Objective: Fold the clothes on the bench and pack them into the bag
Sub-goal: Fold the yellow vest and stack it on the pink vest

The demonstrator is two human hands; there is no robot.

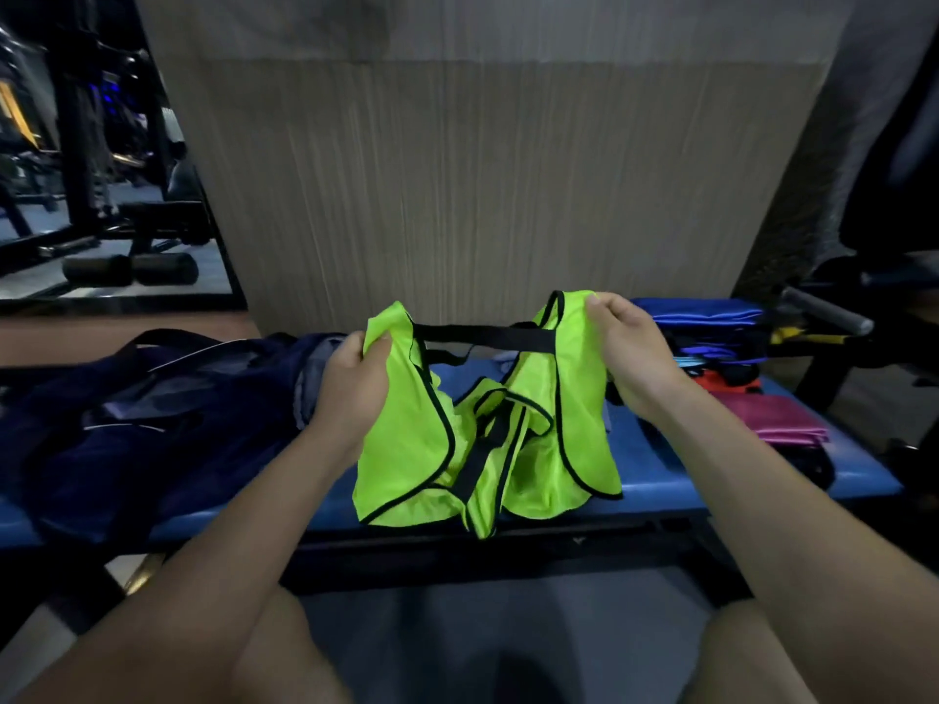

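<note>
Both hands hold a neon-yellow mesh vest with black trim (533,439) up over the blue padded bench (660,480). The left hand (355,378) pinches one upper corner between thumb and curled fingers; the right hand (630,348) grips the other upper corner, fingers closed around the fabric. A black strap of the vest stretches between the two hands, and the lower hem hangs down to the bench's front edge. A dark navy fabric bag (142,414) lies open on the bench to the left. A stack of folded blue, black, red and pink clothes (726,363) sits on the bench to the right.
</note>
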